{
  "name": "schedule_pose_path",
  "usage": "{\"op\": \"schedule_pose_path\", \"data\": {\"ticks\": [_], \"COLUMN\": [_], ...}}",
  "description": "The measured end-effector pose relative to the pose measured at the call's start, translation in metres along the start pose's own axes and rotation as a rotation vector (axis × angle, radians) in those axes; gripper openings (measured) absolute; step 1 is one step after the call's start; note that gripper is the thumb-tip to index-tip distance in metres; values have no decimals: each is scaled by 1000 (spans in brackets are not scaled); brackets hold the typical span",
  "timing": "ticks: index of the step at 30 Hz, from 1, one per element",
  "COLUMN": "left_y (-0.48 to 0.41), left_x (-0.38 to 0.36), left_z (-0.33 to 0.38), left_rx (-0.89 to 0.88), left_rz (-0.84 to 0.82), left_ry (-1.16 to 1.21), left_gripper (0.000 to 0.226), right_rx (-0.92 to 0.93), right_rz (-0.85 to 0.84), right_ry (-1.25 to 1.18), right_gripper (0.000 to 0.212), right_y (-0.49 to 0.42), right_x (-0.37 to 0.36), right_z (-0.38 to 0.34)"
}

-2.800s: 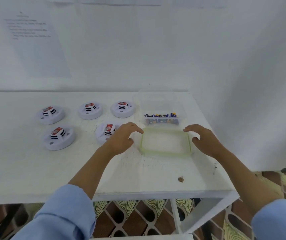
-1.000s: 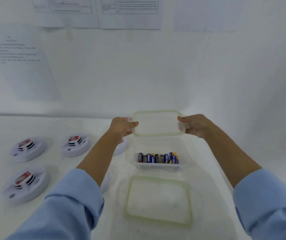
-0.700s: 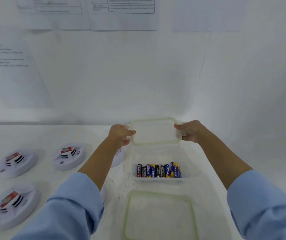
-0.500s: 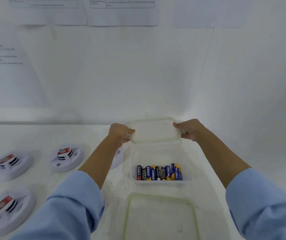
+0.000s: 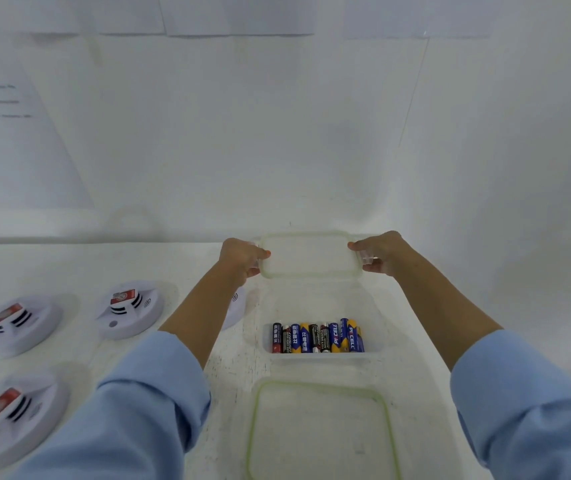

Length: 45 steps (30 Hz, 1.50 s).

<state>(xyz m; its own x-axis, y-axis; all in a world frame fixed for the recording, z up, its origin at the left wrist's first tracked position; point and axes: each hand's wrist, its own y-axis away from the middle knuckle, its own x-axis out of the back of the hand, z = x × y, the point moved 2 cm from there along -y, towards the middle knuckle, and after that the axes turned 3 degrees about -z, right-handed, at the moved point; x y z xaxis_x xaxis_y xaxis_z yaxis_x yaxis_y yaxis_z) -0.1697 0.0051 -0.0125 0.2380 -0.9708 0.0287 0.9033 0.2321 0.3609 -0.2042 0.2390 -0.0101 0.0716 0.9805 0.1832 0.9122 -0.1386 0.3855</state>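
A clear rectangular lid with a green seal (image 5: 308, 254) is held at the far side of the table. My left hand (image 5: 242, 259) pinches its left end and my right hand (image 5: 381, 252) pinches its right end. Just in front of it stands an open clear plastic container (image 5: 374, 306) with several batteries (image 5: 317, 337) lined up along its near wall. A second green-rimmed lid (image 5: 322, 431) lies flat on the table nearest to me, between my forearms.
White round smoke detectors with red-tagged tops lie on the white table (image 5: 69, 265) at the left: one (image 5: 130, 308), one (image 5: 17, 323), one (image 5: 7, 414). Another (image 5: 237, 306) is mostly hidden behind my left forearm. The wall with taped papers stands right behind the table.
2.8 s ago both hands were at the near lid on the table. They have since reached past the battery container and hold the far lid. Over the last half second they barely moved.
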Motion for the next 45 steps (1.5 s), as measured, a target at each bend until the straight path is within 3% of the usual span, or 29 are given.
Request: {"op": "schedule_pose_path", "data": {"ticks": [4, 8, 11, 15, 18, 21, 23, 25, 27, 29, 31, 35, 39, 43, 45], "left_y": [0, -6, -6, -9, -10, -11, -11, -11, -13, -9, -7, -9, -17, -15, -12], "left_x": [0, 2, 2, 3, 3, 4, 4, 4, 4, 2, -2, -3, -1, -2, -3], "left_z": [-1, -5, -6, -9, -10, -12, -11, -10, -10, -7, -7, -8, -7, -6, -4], "left_rx": [-2, 2, 4, -40, -2, 23, 17, -30, -115, -199, -216, -188, -170, -165, -195], "left_rz": [-12, 11, 27, 40, 33, 25, 25, 62, 138, 171, 170, 174, 118, 104, 77], "left_ry": [14, 12, 24, 51, 99, 104, 92, 29, -214, -453, -545, -563, -518, -472, -516], "left_gripper": [16, 35, 22, 41, 16, 16, 14, 22, 45, 30, 27, 39, 38, 20, 26], "right_rx": [-28, -26, -25, -18, -29, -23, -18, 13, 34, 53, 73, 129, 172, 200, 211], "right_rz": [-8, 31, 27, 16, -4, -28, -26, 1, 54, 109, 133, 170, 169, 163, 140], "right_ry": [-52, -61, -53, -58, -72, -40, 12, 103, 177, 250, 264, 281, 311, 389, 405], "right_gripper": [36, 34, 30, 27, 35, 15, 18, 33, 30, 38, 39, 18, 28, 38, 40], "right_y": [5, 9, 12, 11, 9, 4, 3, 3, 5, 5, 3, 7, 10, 10, 9], "right_x": [1, 2, 2, 0, 0, 1, 1, 2, 2, 1, -3, -9, -12, -12, -10], "right_z": [5, 5, 5, 5, 8, 13, 14, 14, 11, 9, 8, 6, 5, 5, 6]}}
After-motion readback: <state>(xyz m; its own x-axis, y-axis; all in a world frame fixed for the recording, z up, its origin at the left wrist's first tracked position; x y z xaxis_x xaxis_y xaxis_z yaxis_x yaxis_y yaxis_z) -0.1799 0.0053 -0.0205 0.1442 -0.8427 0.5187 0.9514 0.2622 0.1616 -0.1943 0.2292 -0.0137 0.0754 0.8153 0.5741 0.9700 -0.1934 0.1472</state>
